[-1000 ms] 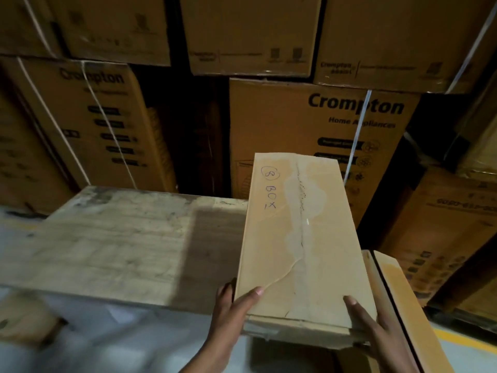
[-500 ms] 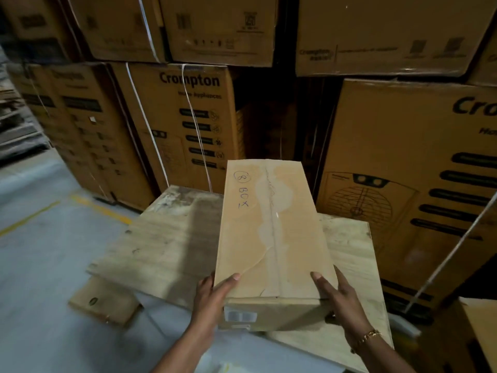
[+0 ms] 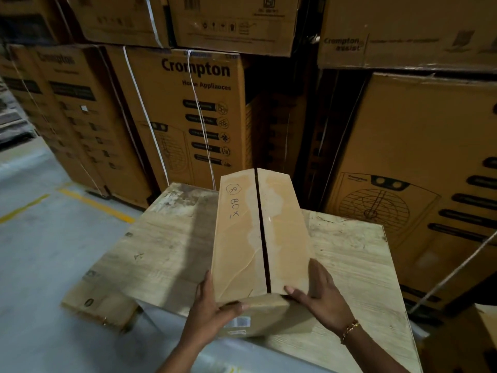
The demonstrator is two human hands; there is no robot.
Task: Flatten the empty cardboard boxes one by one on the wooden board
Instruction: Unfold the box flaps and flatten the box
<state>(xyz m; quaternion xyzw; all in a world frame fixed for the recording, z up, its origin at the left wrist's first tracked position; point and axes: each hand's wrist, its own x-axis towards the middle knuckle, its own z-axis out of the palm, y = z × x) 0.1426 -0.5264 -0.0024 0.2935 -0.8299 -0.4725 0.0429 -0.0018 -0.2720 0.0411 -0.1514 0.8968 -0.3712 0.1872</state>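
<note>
A long plain cardboard box (image 3: 242,238) marked "8 BOX" in pen lies lengthwise over the pale wooden board (image 3: 166,238). A dark open slit runs along the seam between its two top flaps. My left hand (image 3: 212,305) grips the box's near left corner, thumb across the near end face. On the near right corner my right hand (image 3: 320,294) holds the box, fingers curled over the right flap's edge. A white label sticks to the near end face.
Tall stacks of printed Crompton cartons (image 3: 188,114) wall off the back and right. A flat cardboard piece (image 3: 99,305) sticks out from under the board's left corner. Grey floor with yellow lines (image 3: 102,205) lies to the left. Another carton (image 3: 481,343) stands at the lower right.
The box has been carried left and brought down over the board. Its top seam, closed before, now gapes as a dark slit. My left thumb moved onto the end face.
</note>
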